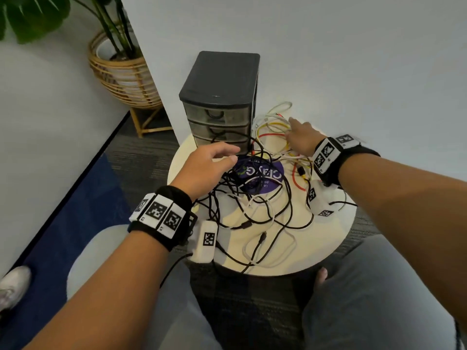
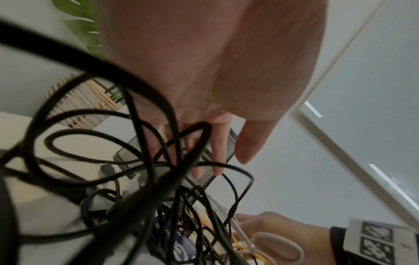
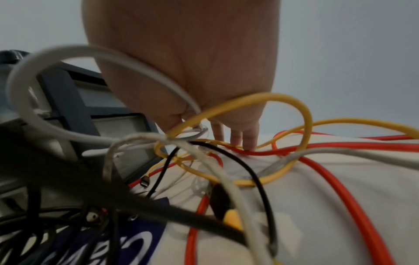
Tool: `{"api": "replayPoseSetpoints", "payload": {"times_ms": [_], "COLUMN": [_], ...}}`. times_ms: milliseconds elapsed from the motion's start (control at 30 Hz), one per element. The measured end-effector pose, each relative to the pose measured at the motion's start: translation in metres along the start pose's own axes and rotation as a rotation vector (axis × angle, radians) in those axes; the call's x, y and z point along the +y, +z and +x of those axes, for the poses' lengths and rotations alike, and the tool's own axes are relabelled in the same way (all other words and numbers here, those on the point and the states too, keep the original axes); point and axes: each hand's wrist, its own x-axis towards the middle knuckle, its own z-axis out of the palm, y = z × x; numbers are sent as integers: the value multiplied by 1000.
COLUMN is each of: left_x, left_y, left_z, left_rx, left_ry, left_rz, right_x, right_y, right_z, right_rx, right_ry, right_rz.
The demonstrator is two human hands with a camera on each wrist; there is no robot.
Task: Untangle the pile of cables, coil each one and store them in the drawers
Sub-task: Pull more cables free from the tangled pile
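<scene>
While the pile of cables (image 1: pixel 255 188) sprawls across the round tabletop (image 1: pixel 336 238) in front of the black drawer unit (image 1: pixel 219 102), my left hand (image 1: pixel 204 170) hovers over the black strands with loosely curled fingers holding nothing. My right hand (image 1: pixel 300 137) reaches flat into the yellow and white loops.

From my left wrist, relaxed fingers (image 2: pixel 218 152) hang among black cables (image 2: pixel 145 161), gripping none.

From my right wrist, straight fingertips (image 3: pixel 249 141) touch a red cable (image 3: pixel 328 181) beside a yellow cable (image 3: pixel 303 114).
</scene>
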Motion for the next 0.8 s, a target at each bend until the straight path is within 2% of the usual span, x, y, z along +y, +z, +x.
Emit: {"api": "replayPoseSetpoints", "payload": {"times_ms": [233,633,800], "left_x": [-8,-11,-12], "left_y": [-3,-3,-4], "left_z": [-1,-1,-2], "left_rx": [44,53,64], "left_ry": [21,27,33], "left_rz": [20,13,-7], "right_x": [-1,-2,-8], "right_y": [-9,-29,-41], "right_z": [3,-3,-17], "right_rx": [28,3,130], "right_ry": [93,53,-28], "right_rz": [11,36,86]}}
